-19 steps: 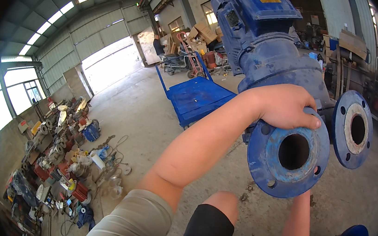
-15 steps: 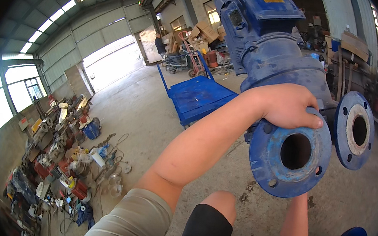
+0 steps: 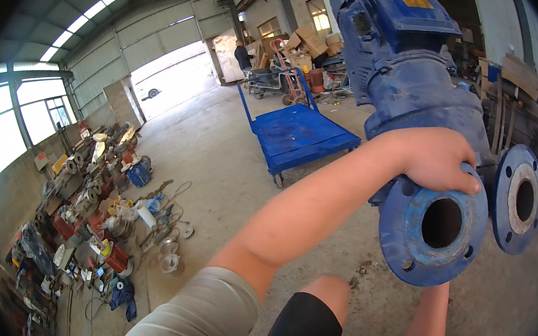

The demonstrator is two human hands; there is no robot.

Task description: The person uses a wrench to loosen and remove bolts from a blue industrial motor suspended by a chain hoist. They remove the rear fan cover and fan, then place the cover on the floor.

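A big blue pump point(image 3: 416, 98) of rough, chipped cast metal fills the upper right of the view, standing over the concrete floor point(image 3: 214, 182). Its near end is a round flange point(image 3: 434, 223) with a dark bore in the middle and bolt holes around the ring; the paint is scuffed and dusty. A second round flange point(image 3: 517, 198) sits just to the right, facing sideways, with a pale rusty face around its hole. Higher up, the body widens into a boxy motor housing with a small yellow rectangular label point(image 3: 416, 2) on its top.

The left hand point(image 3: 436, 159) lies on the top edge of the near flange, fingers together and curled over the rim, gripping it. The bare forearm runs down to a grey-green sleeve. The right hand is hidden; only the right forearm point(image 3: 424, 332) rises beneath the flange, so its fingers cannot be judged.

Behind the pump stands a flat blue platform cart point(image 3: 299, 135) with a tubular handle. Farther back are tan cardboard boxes point(image 3: 307, 39) and a person at the open doorway. At the left wall lies a jumble of metal parts, fittings and cables point(image 3: 98, 215).
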